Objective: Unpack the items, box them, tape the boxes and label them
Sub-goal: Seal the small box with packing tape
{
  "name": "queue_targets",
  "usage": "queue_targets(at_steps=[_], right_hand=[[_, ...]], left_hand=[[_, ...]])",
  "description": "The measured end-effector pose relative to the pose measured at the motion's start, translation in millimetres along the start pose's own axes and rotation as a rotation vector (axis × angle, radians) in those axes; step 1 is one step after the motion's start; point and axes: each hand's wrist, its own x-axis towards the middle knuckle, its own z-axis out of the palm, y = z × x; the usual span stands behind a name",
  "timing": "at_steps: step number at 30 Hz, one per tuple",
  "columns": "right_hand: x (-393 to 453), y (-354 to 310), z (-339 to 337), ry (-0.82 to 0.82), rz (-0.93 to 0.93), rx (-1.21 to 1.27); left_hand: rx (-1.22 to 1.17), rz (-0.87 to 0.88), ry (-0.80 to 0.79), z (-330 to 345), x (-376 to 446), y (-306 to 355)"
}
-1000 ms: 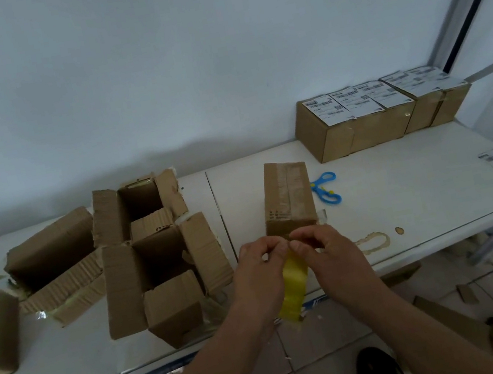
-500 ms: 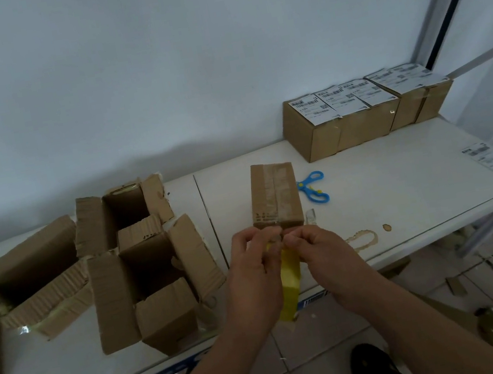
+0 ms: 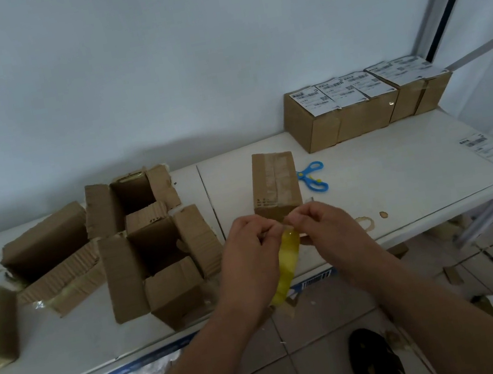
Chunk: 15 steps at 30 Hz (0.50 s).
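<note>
In the head view, a row of finished boxes [image 3: 366, 106], taped and labelled, is lined up at the far right of the table [image 3: 402, 179]. One closed box [image 3: 275, 183] stands at the middle, tape already laid along its top; no label is seen on it, so labelling is judged still to come. A yellow tape strip [image 3: 287, 265] is pinched at its upper end by the curled fingers of both the left hand [image 3: 249, 249] and the right hand [image 3: 328, 231], just at the box's near face, its tail hanging past the table's near edge. Torn open cartons [image 3: 136, 239] crowd the left. Loose labels [image 3: 485, 146] lie near the right edge. Scissors [image 3: 312, 176] lie just right of the box. Bare room is left on the right, between box and labels; the hands work close to the near edge.
</note>
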Motion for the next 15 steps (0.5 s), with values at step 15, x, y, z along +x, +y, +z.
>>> queue_targets(at_steps=[15], right_hand=[[-56.6, -68.7, 21.1, 0.081, -0.461, -0.309]], left_hand=[[0.272, 0.235, 0.168, -85.8, -66.1, 32.2]])
